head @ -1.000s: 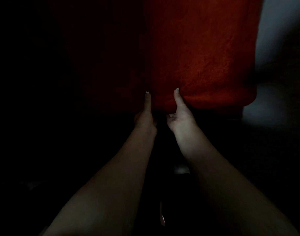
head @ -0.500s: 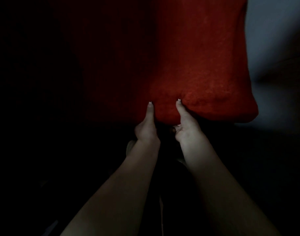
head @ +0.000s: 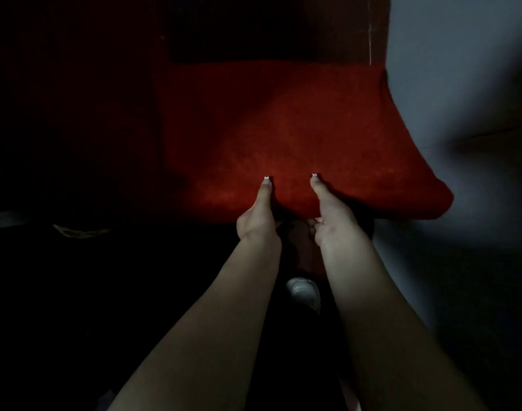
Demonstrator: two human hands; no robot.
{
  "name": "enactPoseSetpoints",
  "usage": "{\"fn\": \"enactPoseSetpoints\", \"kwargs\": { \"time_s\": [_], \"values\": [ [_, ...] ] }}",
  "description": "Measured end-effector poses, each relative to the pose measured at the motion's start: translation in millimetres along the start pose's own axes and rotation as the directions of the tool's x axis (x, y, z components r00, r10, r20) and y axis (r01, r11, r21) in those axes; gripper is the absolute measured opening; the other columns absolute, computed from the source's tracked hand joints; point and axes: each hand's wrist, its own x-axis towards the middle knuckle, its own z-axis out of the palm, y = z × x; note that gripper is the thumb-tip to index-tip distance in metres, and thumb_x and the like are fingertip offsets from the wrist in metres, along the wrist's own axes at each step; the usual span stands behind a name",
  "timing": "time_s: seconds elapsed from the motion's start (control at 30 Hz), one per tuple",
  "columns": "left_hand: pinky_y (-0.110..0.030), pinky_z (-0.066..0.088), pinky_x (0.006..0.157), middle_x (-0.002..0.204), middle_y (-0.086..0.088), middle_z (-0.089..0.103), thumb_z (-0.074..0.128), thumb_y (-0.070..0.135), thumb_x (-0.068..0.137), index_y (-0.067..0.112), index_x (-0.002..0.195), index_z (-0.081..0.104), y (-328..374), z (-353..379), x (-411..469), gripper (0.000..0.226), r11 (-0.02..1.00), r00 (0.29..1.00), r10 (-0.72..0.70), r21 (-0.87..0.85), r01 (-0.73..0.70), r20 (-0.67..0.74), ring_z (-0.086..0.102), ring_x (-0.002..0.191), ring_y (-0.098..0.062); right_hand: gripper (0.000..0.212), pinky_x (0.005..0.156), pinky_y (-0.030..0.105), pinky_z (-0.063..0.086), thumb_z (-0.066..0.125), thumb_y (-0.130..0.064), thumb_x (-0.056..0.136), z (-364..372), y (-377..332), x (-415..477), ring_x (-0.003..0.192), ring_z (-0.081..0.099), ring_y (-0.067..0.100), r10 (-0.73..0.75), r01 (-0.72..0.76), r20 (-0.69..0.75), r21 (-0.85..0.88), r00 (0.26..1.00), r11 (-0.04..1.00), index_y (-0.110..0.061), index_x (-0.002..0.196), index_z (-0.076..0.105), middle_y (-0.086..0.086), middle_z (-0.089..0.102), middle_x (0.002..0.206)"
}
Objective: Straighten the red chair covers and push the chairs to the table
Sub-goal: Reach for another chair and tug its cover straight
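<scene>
Head view: left hand (head: 258, 222) and right hand (head: 332, 222) pinch the red chair cover (head: 313, 129) along its near edge.

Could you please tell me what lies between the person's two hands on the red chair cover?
In the head view, only bare fuzzy red fabric chair cover lies between the left hand and right hand.

right: wall (head: 461, 84) just beside red chair cover (head: 313, 137) | left: too dark

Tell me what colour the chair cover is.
The chair cover is plain red, seen in the head view.
</scene>
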Motion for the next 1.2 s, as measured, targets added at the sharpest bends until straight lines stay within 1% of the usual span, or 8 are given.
{"fn": "enactPoseSetpoints", "kwargs": {
  "time_s": [0.13,0.3,0.53,0.73,0.83,0.9,0.97,1.2],
  "values": [
    [-0.04,0.054,0.088,0.091,-0.005,0.067,0.075,0.056,0.068,0.022,0.071,0.054,21,2,-15,0.04,0.998,0.998,0.051,0.037,-0.052,0.035,0.068,0.086,-0.027,0.068,0.038,0.014,0.042,0.077,-0.05,0.071,2,-14,-16,0.077,0.066,0.018,-0.036,0.036,0.034,-0.011,0.999,0.999,-0.01,0.122,0.056,0.008,0.066,0.108],
    [-0.04,0.051,0.092,0.1,-0.004,0.07,0.069,0.063,0.07,0.024,0.08,0.06,40,3,-26,0.042,0.983,0.98,0.127,0.113,-0.146,0.154,0.069,0.089,-0.022,0.072,0.04,0.016,0.034,0.071,-0.063,0.067,1,-28,-27,0.032,0.049,0.0,-0.102,0.106,0.049,-0.08,0.994,0.991,-0.009,0.114,0.062,0.004,0.068,0.082],
    [-0.048,0.043,0.1,0.114,-0.005,0.066,0.063,0.067,0.071,0.023,0.094,0.057,65,13,-42,0.05,0.979,0.959,0.156,0.088,-0.182,0.238,0.065,0.101,-0.02,0.05,0.061,0.026,0.04,0.06,-0.075,0.066,0,-56,-43,0.072,0.067,0.009,-0.121,0.171,0.219,-0.227,0.968,0.959,-0.029,0.084,0.055,-0.001,0.073,0.077],
    [-0.039,0.05,0.085,0.105,-0.004,0.069,0.063,0.07,0.069,0.022,0.087,0.059,92,29,-50,0.052,0.976,0.964,0.177,0.091,-0.198,0.198,0.068,0.09,-0.018,0.099,0.056,0.03,0.041,0.063,-0.08,0.054,19,-84,-53,0.074,0.057,0.012,-0.08,0.13,0.233,-0.21,0.969,0.969,-0.021,0.131,0.046,0.005,0.059,0.116],
    [-0.039,0.048,0.076,0.111,-0.006,0.067,0.062,0.076,0.064,0.015,0.112,0.059,115,35,-51,0.078,0.972,0.959,0.162,0.131,-0.196,0.233,0.068,0.092,-0.021,0.108,0.061,0.032,0.039,0.066,-0.08,0.05,30,-100,-58,0.085,0.057,0.013,-0.1,0.15,0.26,-0.179,0.96,0.972,-0.022,0.137,0.042,0.012,0.055,0.128],
    [-0.06,0.035,0.096,0.119,-0.01,0.064,0.057,0.081,0.062,0.016,0.123,0.051,132,39,-51,0.089,0.97,0.957,0.094,0.191,-0.15,0.274,0.065,0.1,-0.025,0.106,0.057,0.033,0.041,0.066,-0.081,0.049,38,-112,-60,0.077,0.058,0.014,-0.101,0.152,0.274,-0.172,0.956,0.973,-0.02,0.133,0.046,0.009,0.061,0.117],
    [-0.074,0.018,0.099,0.115,-0.013,0.064,0.054,0.084,0.061,0.02,0.107,0.052,151,42,-53,0.079,0.959,0.935,0.036,0.249,-0.131,0.352,0.064,0.101,-0.027,0.104,0.054,0.035,0.043,0.066,-0.083,0.046,45,-125,-62,0.076,0.064,0.015,-0.08,0.141,0.299,-0.188,0.951,0.972,-0.016,0.124,0.052,0.007,0.068,0.098],
    [-0.078,0.024,0.088,0.096,-0.017,0.071,0.052,0.088,0.053,0.004,0.108,0.062,209,58,-46,0.101,0.908,0.925,-0.042,0.401,-0.123,0.379,0.067,0.091,-0.034,0.096,0.065,0.03,0.046,0.054,-0.092,0.048,68,-169,-72,0.067,0.071,0.013,-0.112,0.236,0.358,-0.322,0.927,0.917,-0.008,0.095,0.066,0.003,0.075,0.078]
  ]
}}
